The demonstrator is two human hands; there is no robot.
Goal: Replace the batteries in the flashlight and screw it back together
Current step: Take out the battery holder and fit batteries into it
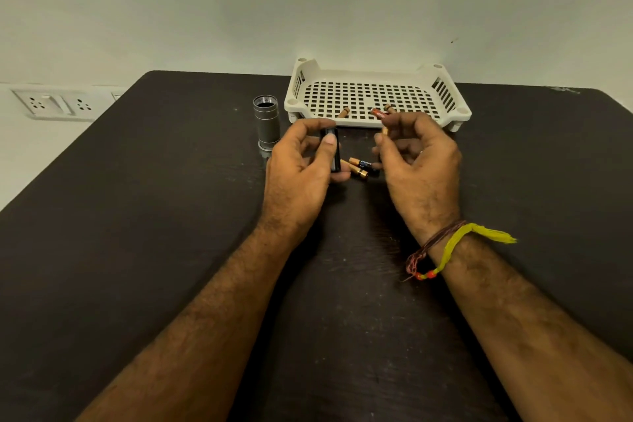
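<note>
Flashlight parts lie split over the dark brown wooden table (137, 250). Nearest, both bare forearms reach forward side by side, the right wrist wearing yellow and red thread bands (442, 253). The left hand (301, 164) is curled, thumb on top, closed around a black cylindrical battery holder (335, 151) whose long axis runs away from the person. The right hand (421, 161), palm turned inward, pinches a copper-tipped battery (385, 129) at its fingertips, roughly upright. Between the hands, two black-and-copper batteries (361, 167) lie flat on the table, angled left to right. Farther left, the silver cylindrical flashlight body (266, 123) stands upright, threaded opening upward. Beyond, a white perforated plastic tray (373, 79) holds several more batteries (343, 112).
</note>
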